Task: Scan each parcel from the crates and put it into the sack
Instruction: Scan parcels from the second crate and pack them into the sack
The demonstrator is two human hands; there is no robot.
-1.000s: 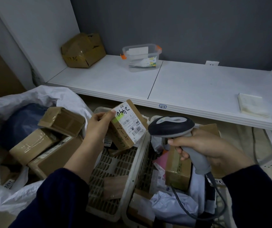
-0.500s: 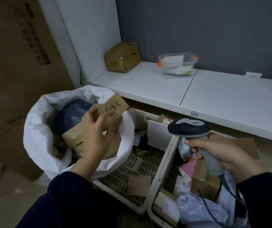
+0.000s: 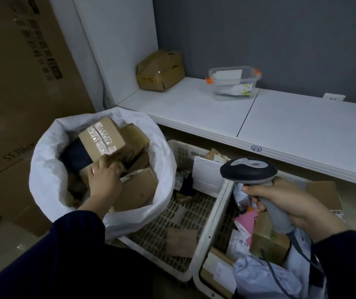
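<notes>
Reaching down into the white sack, the left hand sits knuckles-up on the pile of cardboard parcels. Its fingertips are blurry and tucked between boxes, so I honestly can't tell if it's gripping one or just resting there. The right hand is wrapped tight round the scanner grip, above the crates. The scanner head lies roughly left-right, nose aimed left toward the sack, handle slanting down-right.
</notes>
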